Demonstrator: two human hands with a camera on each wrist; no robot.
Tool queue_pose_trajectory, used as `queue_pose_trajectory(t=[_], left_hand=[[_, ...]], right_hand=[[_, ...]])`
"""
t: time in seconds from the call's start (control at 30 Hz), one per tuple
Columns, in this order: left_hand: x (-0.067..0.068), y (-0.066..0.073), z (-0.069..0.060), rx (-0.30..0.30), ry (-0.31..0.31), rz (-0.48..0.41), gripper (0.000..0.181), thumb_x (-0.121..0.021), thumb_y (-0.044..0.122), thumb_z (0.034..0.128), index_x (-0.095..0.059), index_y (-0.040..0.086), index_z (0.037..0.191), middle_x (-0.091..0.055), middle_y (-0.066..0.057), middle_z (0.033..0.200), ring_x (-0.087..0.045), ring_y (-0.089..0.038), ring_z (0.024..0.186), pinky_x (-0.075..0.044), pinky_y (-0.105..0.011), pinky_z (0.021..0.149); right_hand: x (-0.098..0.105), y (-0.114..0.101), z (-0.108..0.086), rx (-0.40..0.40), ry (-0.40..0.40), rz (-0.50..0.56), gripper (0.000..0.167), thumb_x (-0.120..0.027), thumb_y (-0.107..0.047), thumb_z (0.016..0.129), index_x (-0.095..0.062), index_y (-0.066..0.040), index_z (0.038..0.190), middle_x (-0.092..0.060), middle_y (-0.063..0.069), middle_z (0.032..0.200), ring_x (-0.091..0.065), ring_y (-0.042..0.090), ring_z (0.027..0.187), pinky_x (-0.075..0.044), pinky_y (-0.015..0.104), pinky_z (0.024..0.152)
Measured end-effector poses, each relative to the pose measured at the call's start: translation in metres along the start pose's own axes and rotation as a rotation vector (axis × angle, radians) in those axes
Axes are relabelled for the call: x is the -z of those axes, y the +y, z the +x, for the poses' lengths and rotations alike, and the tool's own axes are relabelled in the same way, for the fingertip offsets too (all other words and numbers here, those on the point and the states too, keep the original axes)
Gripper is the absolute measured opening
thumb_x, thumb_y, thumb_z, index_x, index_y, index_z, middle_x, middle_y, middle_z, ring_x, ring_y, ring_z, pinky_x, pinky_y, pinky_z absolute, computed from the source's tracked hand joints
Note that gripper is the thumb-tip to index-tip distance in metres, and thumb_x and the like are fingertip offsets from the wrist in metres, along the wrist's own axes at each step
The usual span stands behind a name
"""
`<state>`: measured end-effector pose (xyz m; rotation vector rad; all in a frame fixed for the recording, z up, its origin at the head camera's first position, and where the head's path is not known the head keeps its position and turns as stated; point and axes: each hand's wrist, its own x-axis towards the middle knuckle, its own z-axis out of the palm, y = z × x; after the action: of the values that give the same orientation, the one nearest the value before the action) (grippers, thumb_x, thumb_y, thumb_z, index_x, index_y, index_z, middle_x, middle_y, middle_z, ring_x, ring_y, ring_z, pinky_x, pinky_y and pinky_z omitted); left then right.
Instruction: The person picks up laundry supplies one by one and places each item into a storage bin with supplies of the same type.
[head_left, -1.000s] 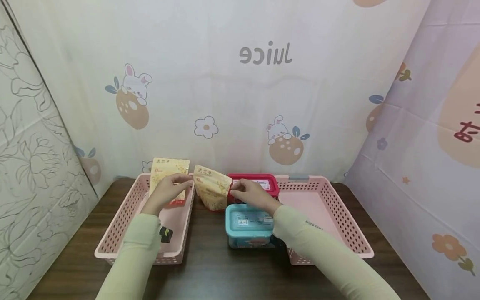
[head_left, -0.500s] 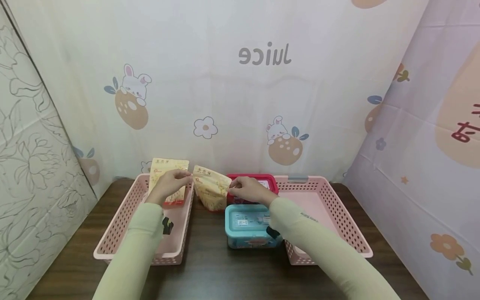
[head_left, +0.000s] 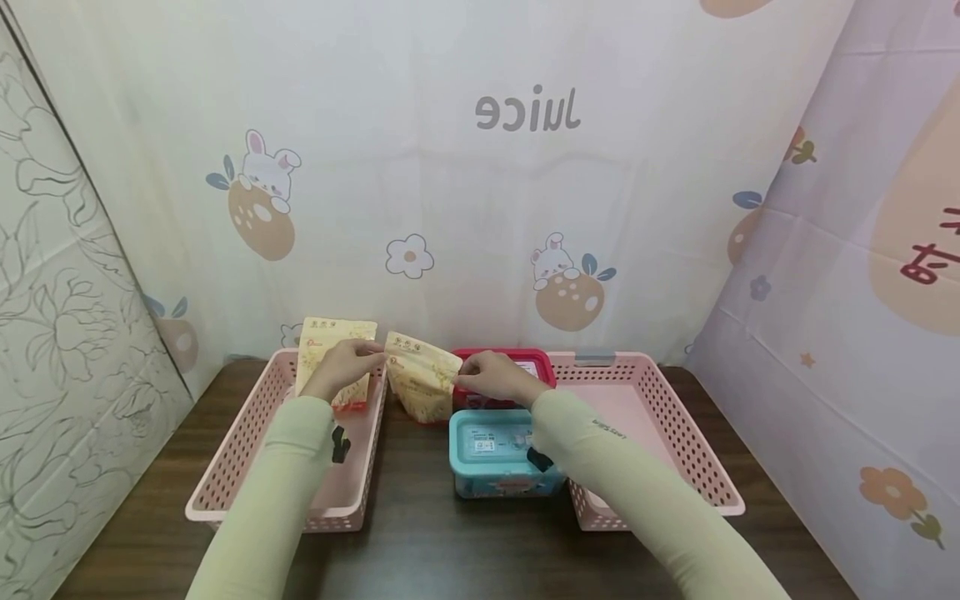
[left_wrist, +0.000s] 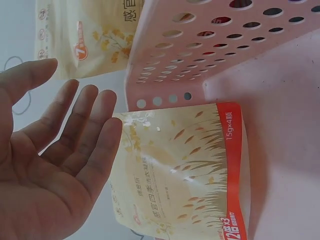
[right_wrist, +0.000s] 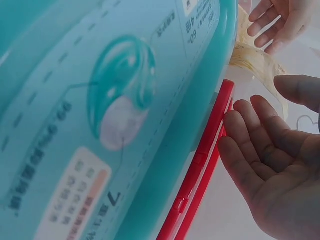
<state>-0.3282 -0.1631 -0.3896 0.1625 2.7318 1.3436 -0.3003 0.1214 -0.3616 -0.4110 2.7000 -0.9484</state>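
Observation:
A cream pouch stands tilted on the table between the two hands. My left hand is at its upper left edge; in the left wrist view the fingers of this hand are loosely bent, with the thumb apart from them. At the pouch's right edge is my right hand, and in the right wrist view its thumb and fingers are spread apart too. Whether either hand touches the pouch I cannot tell. A second cream pouch with a red bottom band stands upright in the left pink basket, beside my left hand.
Behind my right hand sits a red-lidded box, with a teal-lidded box in front of it. A pink basket stands at the right. Dark wooden table shows in front; a patterned curtain hangs behind.
Both hands have shifted slightly, the right one a little up and left. The tilted pouch has stayed nearly in place.

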Motion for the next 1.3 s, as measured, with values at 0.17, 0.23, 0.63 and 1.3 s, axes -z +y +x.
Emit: queue_pose_trajectory(t=[0.17, 0.23, 0.63, 1.3], left_hand=[[-0.0036, 0.0012, 0.0025, -0.015, -0.010, 0.031, 0.048, -0.059, 0.033, 0.1000, -0.058, -0.001, 0.135, -0.056, -0.024, 0.137, -0.052, -0.041, 0.126, -0.043, -0.056, 0.104], [-0.0040, 0.0014, 0.0035, -0.019, -0.014, 0.039, 0.049, -0.059, 0.032, 0.1000, -0.058, -0.002, 0.135, -0.056, -0.025, 0.136, -0.052, -0.042, 0.126, -0.043, -0.056, 0.104], [-0.0059, 0.0041, 0.0050, 0.002, -0.011, 0.033, 0.047, -0.057, 0.028, 0.1014, -0.058, -0.005, 0.134, -0.056, -0.026, 0.137, -0.050, -0.042, 0.128, -0.042, -0.057, 0.106], [-0.0080, 0.0033, 0.0065, 0.013, 0.022, 0.001, 0.039, -0.055, 0.025, 0.1034, -0.060, -0.004, 0.130, -0.058, -0.025, 0.133, -0.053, -0.040, 0.125, -0.043, -0.056, 0.105]], right_hand=[[-0.0019, 0.0019, 0.0021, 0.011, -0.015, 0.009, 0.032, -0.071, -0.032, 0.093, -0.071, -0.012, 0.118, -0.069, 0.000, 0.102, -0.063, 0.022, 0.091, -0.059, 0.036, 0.080], [-0.0024, 0.0024, 0.0029, 0.016, -0.022, 0.018, 0.031, -0.071, -0.031, 0.093, -0.072, -0.011, 0.117, -0.069, 0.003, 0.101, -0.064, 0.026, 0.092, -0.059, 0.039, 0.080], [-0.0046, 0.0009, 0.0068, 0.050, -0.038, -0.030, 0.023, -0.069, -0.027, 0.095, -0.075, -0.009, 0.108, -0.072, 0.011, 0.099, -0.065, 0.034, 0.092, -0.059, 0.032, 0.075], [-0.0058, 0.0007, 0.0069, 0.044, -0.014, -0.028, 0.021, -0.071, -0.026, 0.094, -0.076, -0.011, 0.108, -0.071, 0.003, 0.099, -0.064, 0.025, 0.089, -0.059, 0.029, 0.073]])
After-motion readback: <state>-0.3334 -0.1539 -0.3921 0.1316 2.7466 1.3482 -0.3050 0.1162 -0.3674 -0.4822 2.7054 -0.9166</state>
